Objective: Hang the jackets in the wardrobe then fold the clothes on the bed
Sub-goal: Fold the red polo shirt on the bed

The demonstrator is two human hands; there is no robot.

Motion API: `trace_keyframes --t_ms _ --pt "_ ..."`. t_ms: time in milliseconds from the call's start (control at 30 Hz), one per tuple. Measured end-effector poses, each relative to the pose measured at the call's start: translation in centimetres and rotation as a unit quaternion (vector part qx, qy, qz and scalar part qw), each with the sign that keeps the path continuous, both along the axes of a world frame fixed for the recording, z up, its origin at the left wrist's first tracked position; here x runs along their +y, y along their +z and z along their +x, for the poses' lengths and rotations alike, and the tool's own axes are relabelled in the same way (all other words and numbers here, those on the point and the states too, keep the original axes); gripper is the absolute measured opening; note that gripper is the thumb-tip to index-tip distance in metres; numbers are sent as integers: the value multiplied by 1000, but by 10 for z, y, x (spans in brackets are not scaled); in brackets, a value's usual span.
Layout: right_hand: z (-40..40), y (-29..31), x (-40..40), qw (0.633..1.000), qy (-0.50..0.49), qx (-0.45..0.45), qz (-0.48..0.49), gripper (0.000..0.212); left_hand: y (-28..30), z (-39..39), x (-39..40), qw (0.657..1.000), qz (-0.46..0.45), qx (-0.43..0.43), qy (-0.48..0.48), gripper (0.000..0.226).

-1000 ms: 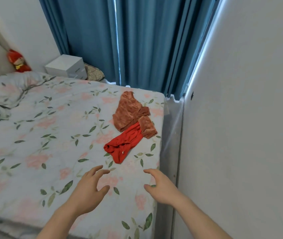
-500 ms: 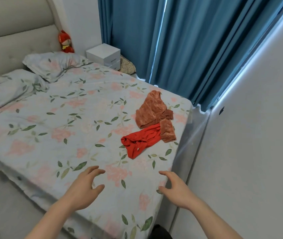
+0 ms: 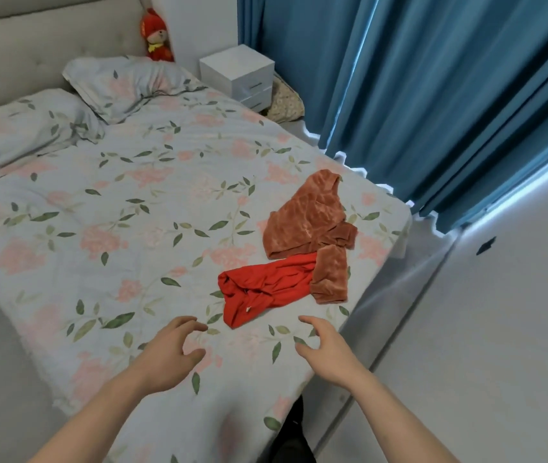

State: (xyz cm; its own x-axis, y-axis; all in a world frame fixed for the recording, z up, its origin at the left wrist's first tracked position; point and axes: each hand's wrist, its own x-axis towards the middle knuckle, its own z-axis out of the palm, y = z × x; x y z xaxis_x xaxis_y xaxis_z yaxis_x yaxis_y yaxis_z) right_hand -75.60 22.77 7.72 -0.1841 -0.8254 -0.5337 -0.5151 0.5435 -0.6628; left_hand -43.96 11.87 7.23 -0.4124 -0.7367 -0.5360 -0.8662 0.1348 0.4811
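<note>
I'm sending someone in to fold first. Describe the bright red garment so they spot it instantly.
Start at the floral bed and go to its corner nearest the blue curtains. Two garments lie there touching; the bright red garment is the crumpled one closer to the foot edge. Its neighbour, the rust velvet garment, is duller, with a fuzzy sheen.

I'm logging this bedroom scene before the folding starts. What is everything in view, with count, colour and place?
red garment: 1, bright red, crumpled near the bed's foot, nearest the hands
velvety garment: 1, rust-orange, just beyond the red one, overlapping its right end
bed: 1, pale floral cover
pillows: 2, floral, at the headboard
headboard: 1, beige, padded
plush toy: 1, red, behind the pillows
nightstand: 1, white, beside the bed
curtains: blue, right of the nightstand
wall: white, right
left hand: empty, over the bed
right hand: empty, over the bed
</note>
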Motion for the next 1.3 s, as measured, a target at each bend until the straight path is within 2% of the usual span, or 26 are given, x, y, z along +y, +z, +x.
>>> trace_keyframes --t_ms 267,533,767,900,1033,1200,1233,1300 --pt "-148 -44 -74 998 44 -4 49 57 -55 -154 -58 992 101 -65 28 43" --pt "-212 -104 -104 995 33 7 93 56 -120 -218 -98 974 154 -146 74 49" --pt "-219 -161 -137 995 40 10 94 51 -182 -232 -132 971 161 -153 92 50" --pt "-205 -201 -149 996 30 11 82 51 -242 -230 -140 965 169 -189 63 72" --pt "-185 -248 -152 996 33 11 82 55 -295 -229 -136 953 193 -232 12 47" --pt "-163 -287 -145 993 21 -15 116 53 -335 -222 -129 955 170 -244 -8 64" --pt "-160 -291 -143 993 20 -15 119 53 -334 -221 -130 959 162 -234 -4 65" --pt "-156 -292 -135 991 17 -15 128 54 -326 -218 -130 973 145 -181 13 52"
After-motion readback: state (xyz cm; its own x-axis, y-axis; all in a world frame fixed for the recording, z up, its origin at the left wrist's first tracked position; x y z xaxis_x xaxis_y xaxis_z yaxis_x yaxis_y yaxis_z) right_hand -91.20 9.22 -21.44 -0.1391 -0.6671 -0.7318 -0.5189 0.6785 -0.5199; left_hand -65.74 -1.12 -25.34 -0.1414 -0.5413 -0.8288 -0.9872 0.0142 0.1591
